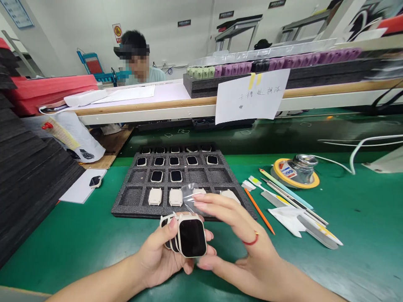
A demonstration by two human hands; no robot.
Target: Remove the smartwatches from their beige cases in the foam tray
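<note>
A small stack of watch cases [192, 238] with black screens and cream frames sits in my left hand [166, 256]. Its thumb and fingers close around their edges, and the front screen faces me. My right hand [242, 239] is just to the right, with its thumb near the front case's lower corner. A piece of clear plastic film [189, 196] is at its upper fingertips, seemingly caught between them; the exact grip is partly hidden. Behind both hands lies a dark foam tray [135, 195] with several watch cases in its pockets, some screen up and the nearest row pale back up.
One watch case [95, 181] rests on a white pad at left, beside stacked black foam sheets [28, 188]. At right are an orange stick [260, 212], tweezers, blades and a glass jar [304, 165] in a tape roll. A person [140, 63] sits beyond the shelf.
</note>
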